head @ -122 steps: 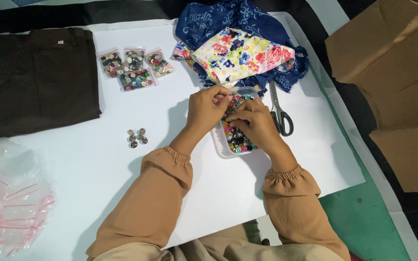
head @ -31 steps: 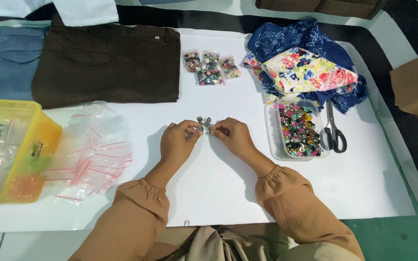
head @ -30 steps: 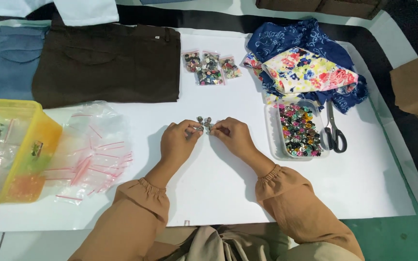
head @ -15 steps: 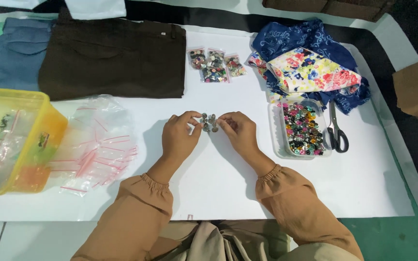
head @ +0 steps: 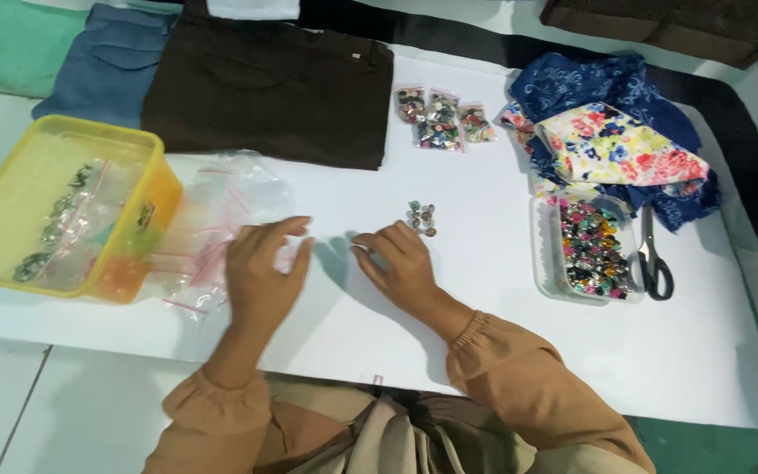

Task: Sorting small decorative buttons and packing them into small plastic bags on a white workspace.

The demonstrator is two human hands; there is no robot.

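White sheet (head: 502, 351) covers the counter, laid over a tiled floor; bright ground, presumably so small parts show up against it.

Left hand (head: 261, 276): raised just above the sheet at the edge of the bag pile (head: 221, 219), a loose heap of clear zip bags with red seal strips; fingers curled, thumb and forefinger close together over the nearest bag. Whether a bag is actually pinched in the grip cannot be told; clear plastic on white, slightly blurred.

Right hand (head: 401, 263): palm down, resting on the sheet; fingers loosely spread, nothing held. Fingertips lie just beside the button cluster (head: 421, 217), not touching it.

Button cluster: a small group of coloured buttons set apart on bare sheet, between the hands and the filled packets; looks like one counted portion kept separate from the stock.

Stock tray (head: 544, 254): clear, rectangular, full of mixed buttons, to the right within reach of the right hand; scissors (head: 655, 263) beside it, closed.

Filled packets (head: 440, 114): three small bags of buttons, in a row at the far edge of the sheet, out of the working area.

Yellow tub (head: 2, 202): far left, beside the bag pile, holding more bags, some with dark contents.

Folded garments (head: 265, 88) along the top; patterned fabric (head: 616, 132) heaped behind the tray.
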